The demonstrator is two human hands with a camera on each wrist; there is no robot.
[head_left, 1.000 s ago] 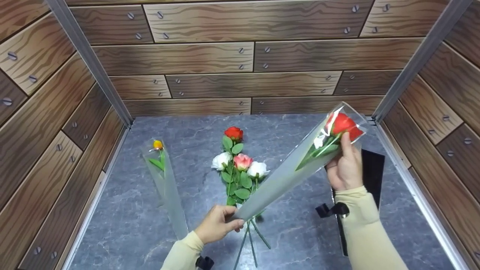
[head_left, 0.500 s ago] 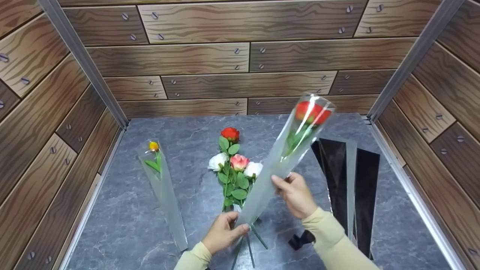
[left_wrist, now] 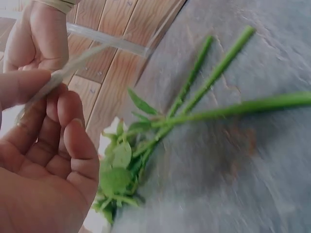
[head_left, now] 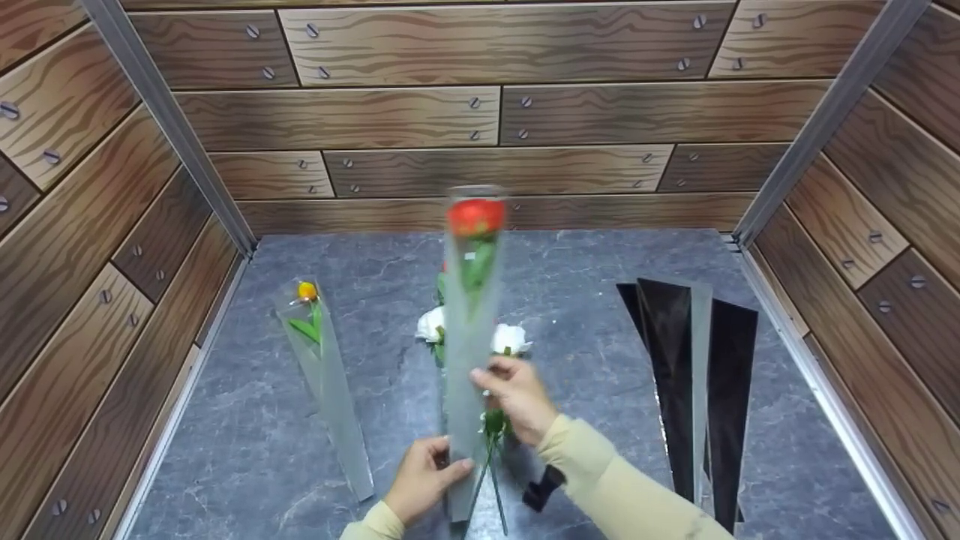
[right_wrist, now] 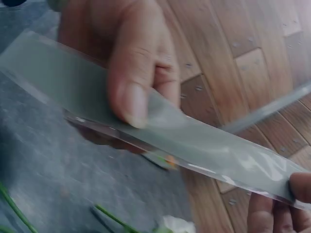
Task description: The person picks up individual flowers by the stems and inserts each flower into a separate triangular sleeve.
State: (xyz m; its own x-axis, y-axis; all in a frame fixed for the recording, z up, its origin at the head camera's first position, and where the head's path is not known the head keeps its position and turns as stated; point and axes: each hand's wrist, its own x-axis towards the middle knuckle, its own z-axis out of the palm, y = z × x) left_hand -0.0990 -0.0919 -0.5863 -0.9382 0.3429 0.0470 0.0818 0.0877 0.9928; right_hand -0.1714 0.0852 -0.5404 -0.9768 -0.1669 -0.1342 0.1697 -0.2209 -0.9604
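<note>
A red rose (head_left: pixel 477 216) stands upright inside a long flower sleeve (head_left: pixel 466 352), clear at the top and frosted below. My left hand (head_left: pixel 424 476) pinches the narrow lower part between thumb and fingers. Higher up, my right hand (head_left: pixel 519 397) pinches the right edge of the sleeve. In the right wrist view, the left thumb lies across the frosted face, and the right hand (right_wrist: pixel 274 211) shows at the lower right. Behind the sleeve, partly covered, lie white roses (head_left: pixel 510 337) with crossed green stems (left_wrist: pixel 218 73).
A yellow flower (head_left: pixel 307 291) in a similar sleeve (head_left: pixel 334 405) lies on the left. Black and frosted sleeves (head_left: pixel 667 337) lie fanned out on the right. Plank-patterned walls (head_left: pixel 420 120) enclose the marbled grey table (head_left: pixel 600 315) at the back and sides.
The sleeve with the red rose has swung from leaning right to upright. My right hand has moved from beside the bloom down and left to mid-sleeve; my left hand still pinches near the bottom.
</note>
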